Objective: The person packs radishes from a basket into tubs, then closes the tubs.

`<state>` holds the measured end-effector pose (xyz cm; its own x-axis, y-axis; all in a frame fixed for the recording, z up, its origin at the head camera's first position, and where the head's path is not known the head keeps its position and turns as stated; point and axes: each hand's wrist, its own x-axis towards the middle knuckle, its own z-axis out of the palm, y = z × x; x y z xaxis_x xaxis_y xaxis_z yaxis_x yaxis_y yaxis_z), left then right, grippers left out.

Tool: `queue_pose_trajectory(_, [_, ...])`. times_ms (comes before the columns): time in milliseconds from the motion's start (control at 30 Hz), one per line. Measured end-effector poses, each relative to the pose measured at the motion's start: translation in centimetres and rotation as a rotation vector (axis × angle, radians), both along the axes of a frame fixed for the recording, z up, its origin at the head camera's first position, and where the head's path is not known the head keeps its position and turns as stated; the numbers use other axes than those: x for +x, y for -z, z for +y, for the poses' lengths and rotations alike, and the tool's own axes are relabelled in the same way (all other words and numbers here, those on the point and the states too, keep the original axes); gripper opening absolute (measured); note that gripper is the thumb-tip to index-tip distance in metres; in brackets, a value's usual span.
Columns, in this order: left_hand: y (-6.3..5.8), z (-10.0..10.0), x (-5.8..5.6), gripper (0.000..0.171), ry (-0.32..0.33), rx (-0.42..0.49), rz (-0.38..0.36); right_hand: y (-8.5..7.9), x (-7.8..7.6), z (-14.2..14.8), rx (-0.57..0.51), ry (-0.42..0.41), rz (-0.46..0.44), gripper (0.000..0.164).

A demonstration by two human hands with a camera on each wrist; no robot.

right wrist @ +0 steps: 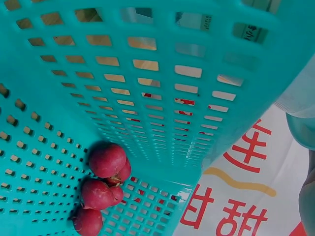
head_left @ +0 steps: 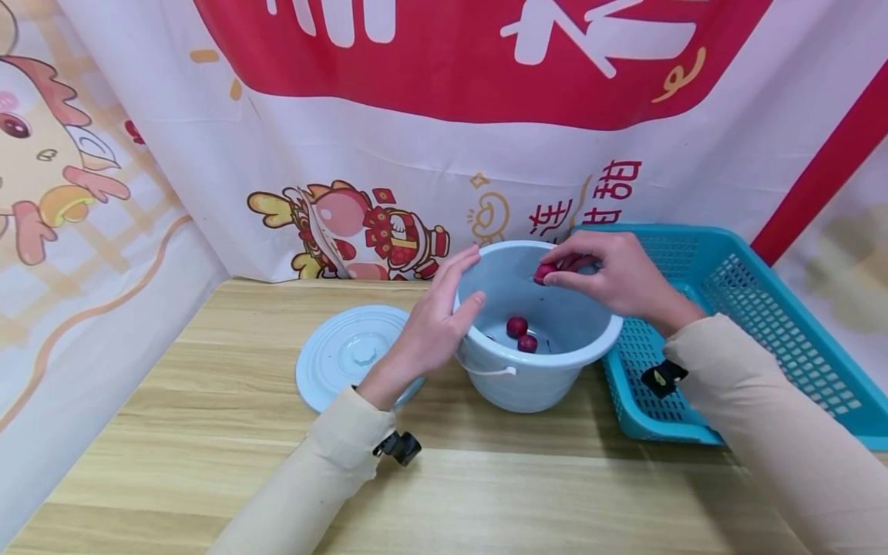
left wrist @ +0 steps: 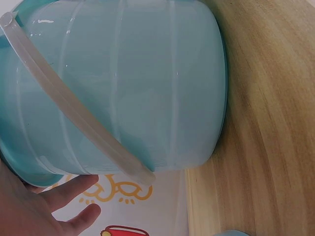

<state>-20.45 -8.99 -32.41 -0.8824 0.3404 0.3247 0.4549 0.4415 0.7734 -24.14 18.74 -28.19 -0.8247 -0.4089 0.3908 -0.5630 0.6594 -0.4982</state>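
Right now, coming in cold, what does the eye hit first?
The pale blue bucket, near centre in the head view, with two red radishes showing inside and another radish pinched by the right hand at its opening. Then the teal perforated basket to the bucket's right, holding more radishes. Behind both, a white backdrop cloth with a big red panel.

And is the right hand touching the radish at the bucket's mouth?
Touching: in the head view, the right hand pinches the radish between thumb and fingers.

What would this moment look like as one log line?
Right hand: pinches radish over bucket; Left hand: at bucket rim; Bucket: two radishes visible; Basket: more radishes; Lid: on table
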Motion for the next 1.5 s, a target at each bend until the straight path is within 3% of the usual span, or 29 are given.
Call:
queue_pose_trajectory(433, [-0.07,0.31,-0.04,0.064,0.004,-0.001,0.004,-0.15,-0.09,0.22,0.085,-0.006,0.011,0.031])
queue_pose_trajectory(1500, [-0.1,0.14,0.13,0.064,-0.015,-0.008,-0.013,-0.13,-0.07,0.12,0.074,-0.026,0.0,0.029])
